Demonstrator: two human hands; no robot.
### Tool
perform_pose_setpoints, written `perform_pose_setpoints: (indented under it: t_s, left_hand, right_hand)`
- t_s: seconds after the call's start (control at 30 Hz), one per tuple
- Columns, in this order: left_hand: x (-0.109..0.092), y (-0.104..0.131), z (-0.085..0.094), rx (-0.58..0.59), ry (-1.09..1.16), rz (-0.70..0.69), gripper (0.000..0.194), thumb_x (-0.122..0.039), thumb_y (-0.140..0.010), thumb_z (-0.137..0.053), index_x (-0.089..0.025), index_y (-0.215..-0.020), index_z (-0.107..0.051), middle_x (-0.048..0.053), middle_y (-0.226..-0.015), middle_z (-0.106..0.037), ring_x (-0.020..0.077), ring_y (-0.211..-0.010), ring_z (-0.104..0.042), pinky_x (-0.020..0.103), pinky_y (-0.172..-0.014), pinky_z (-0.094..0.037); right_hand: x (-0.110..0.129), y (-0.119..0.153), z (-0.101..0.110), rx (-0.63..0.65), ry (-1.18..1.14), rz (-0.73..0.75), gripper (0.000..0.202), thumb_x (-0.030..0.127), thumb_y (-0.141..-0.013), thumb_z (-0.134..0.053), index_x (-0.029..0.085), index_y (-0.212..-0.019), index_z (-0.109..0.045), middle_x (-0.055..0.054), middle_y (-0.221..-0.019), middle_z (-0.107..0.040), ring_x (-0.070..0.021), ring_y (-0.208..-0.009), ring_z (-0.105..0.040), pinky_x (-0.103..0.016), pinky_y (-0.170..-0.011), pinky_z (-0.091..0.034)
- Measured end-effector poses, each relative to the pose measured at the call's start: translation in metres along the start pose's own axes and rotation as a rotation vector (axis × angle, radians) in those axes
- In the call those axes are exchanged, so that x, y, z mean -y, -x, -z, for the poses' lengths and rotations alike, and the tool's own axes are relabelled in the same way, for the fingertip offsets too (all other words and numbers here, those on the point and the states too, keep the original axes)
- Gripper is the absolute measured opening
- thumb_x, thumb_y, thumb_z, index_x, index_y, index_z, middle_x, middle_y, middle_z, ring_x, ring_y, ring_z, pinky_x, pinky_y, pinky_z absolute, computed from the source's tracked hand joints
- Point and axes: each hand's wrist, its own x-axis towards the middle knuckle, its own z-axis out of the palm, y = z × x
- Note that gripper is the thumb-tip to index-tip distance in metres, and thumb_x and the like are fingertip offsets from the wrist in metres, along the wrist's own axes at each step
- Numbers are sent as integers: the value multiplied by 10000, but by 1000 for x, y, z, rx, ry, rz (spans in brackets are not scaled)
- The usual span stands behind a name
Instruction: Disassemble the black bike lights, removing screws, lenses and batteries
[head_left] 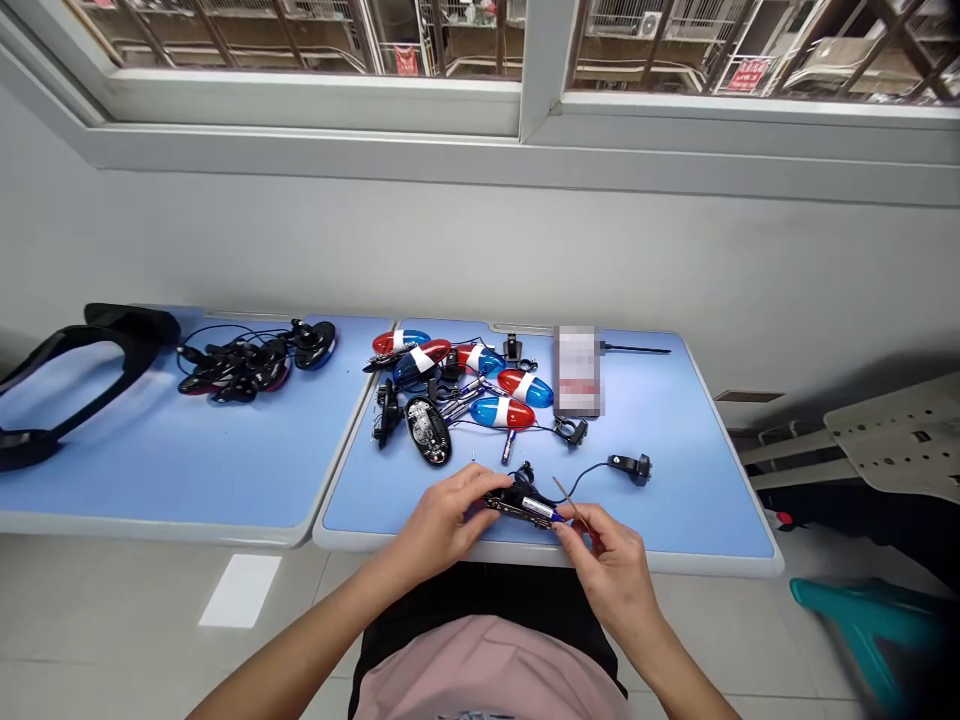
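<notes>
Near the table's front edge, my left hand (448,515) grips the left end of a black device base (512,507) with exposed parts. A blue and white battery (541,509) lies along the base's right part. My right hand (609,552) pinches at the battery's right end and also holds a thin brown stick (568,497) pointing up and left. From the base a black cable runs right to a small black clamp piece (631,468) on the blue table (705,500).
Behind my hands lie several red and blue light covers (502,413), an open black housing (428,431), and loose batteries (508,446). A blurred white box (577,372) stands behind to the right. Black cabled units (240,368) and a black frame (112,385) occupy the left table (262,480).
</notes>
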Motion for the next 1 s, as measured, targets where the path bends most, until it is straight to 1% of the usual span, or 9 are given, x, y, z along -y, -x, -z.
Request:
perform_pose_setpoints:
  t_s: [0.13,0.23,0.33,0.4,0.5,0.63,0.7,0.9,1.0]
  left_hand:
    - [-5,-5,5,-1,180,182,315,-179,-864,-619,-228,-1170,-680,47,-984,-667,144,-738,-567,258,-684,-469]
    - [-7,-7,6,-23,337,301,318,-226,-828,-648,-204,-1142,-700,55,-1008,-648,130,-708,-540,247,-644,-465]
    - [-8,-7,2,-44,527,415,355,-280,-775,-684,-180,-1116,-701,65,-1036,-631,131,-708,-545,256,-635,-494]
    - [-8,-7,0,-51,609,460,379,-305,-744,-711,-173,-1098,-701,58,-995,-625,130,-702,-538,262,-635,-509]
    - [-9,-6,-1,-68,651,472,389,-323,-723,-738,-170,-1079,-711,40,-924,-605,134,-715,-532,262,-640,-523]
    - [-11,-5,1,-71,677,498,402,-344,-700,-777,-164,-1055,-720,8,-829,-581,122,-682,-538,263,-645,-529]
    - [-12,-4,4,-65,712,544,432,-366,-691,-795,-161,-1062,-710,-4,-798,-590,113,-657,-553,260,-648,-531]
    - [-17,-7,14,-58,899,747,561,-448,-632,-852,-165,-1080,-666,-5,-787,-659,109,-613,-651,225,-612,-541]
    - [-19,-10,17,-31,993,789,574,-464,-605,-871,-163,-1036,-641,-2,-749,-678,108,-584,-670,182,-548,-513]
  right_hand:
    - [3,-9,7,-12,95,191,138,260,-893,-598,220,-922,-726,-16,-731,-705,-141,-570,-566,-269,-567,-476]
    - [6,-16,8,18,84,232,123,238,-899,-603,224,-948,-715,-25,-794,-721,-150,-609,-584,-278,-575,-481]
    - [6,-16,8,45,45,170,101,237,-897,-609,231,-932,-704,-22,-829,-714,-145,-616,-580,-276,-576,-480]
    - [5,-15,8,49,26,128,92,237,-894,-611,231,-924,-698,-18,-842,-708,-139,-616,-575,-270,-576,-475]
    - [4,-14,7,53,28,120,97,229,-895,-603,230,-930,-694,-21,-872,-710,-144,-656,-588,-270,-599,-475]
    - [4,-16,5,55,37,150,104,215,-891,-594,227,-922,-693,-41,-910,-713,-174,-787,-630,-277,-653,-487]
    - [5,-16,6,52,-8,131,98,232,-886,-602,222,-910,-697,-45,-906,-710,-168,-768,-628,-271,-641,-492]
    - [11,-16,20,-102,-265,-111,203,385,-824,-685,192,-880,-712,-41,-771,-707,-157,-657,-626,-256,-574,-518]
    - [11,-14,23,-88,-319,-166,231,410,-786,-717,186,-843,-720,-34,-718,-702,-146,-600,-611,-255,-552,-519]
